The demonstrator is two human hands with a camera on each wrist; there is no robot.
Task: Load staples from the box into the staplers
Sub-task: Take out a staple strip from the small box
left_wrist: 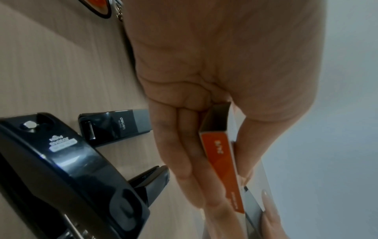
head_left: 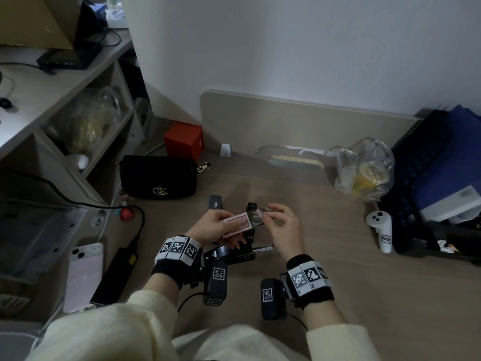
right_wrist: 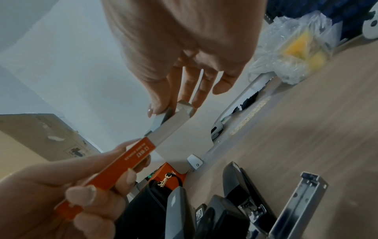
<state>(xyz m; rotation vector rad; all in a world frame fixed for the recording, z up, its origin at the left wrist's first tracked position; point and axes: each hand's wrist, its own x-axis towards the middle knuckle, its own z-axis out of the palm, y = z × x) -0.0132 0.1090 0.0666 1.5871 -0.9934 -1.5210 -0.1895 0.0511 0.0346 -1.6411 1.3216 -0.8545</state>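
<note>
An office: wood-grain desk with partition panel, shelving, laptop charger, staplers.

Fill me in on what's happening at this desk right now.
A person is opening a small orange staple box above the desk. The left hand holds the outer sleeve, while the right hand pinches the inner tray, which is drawn partway out. Several black staplers lie below, one with its metal staple rail pulled out. No staples are loaded yet.
</note>
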